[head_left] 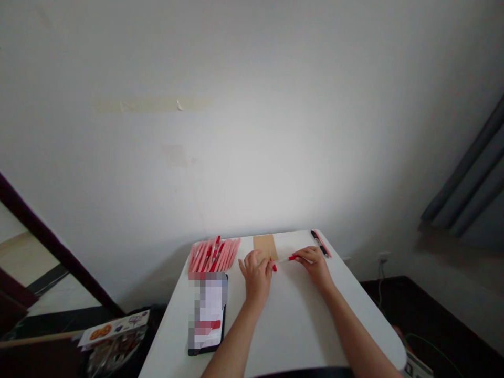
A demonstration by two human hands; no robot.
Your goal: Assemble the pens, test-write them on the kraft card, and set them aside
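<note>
Over the white table [291,315], my left hand [256,270] is at the near edge of a tan card [265,245], thumb and fingertips pinched by a small red piece [274,268]. My right hand [314,261] pinches the red end of a thin pen-like item [292,258]; its pale part reaches toward my left fingertips. A pile of pink and red pens [214,254] lies at the back left. Whether my left fingers grip the pale part or the red piece is too small to tell.
A phone [208,315] lies at the table's left side, its screen partly pixelated. Black and pink pens [321,243] lie by the back right edge. Behind is a white wall [252,131]. A filled dark bin [118,346] stands left of the table, and a grey curtain [468,194] hangs right.
</note>
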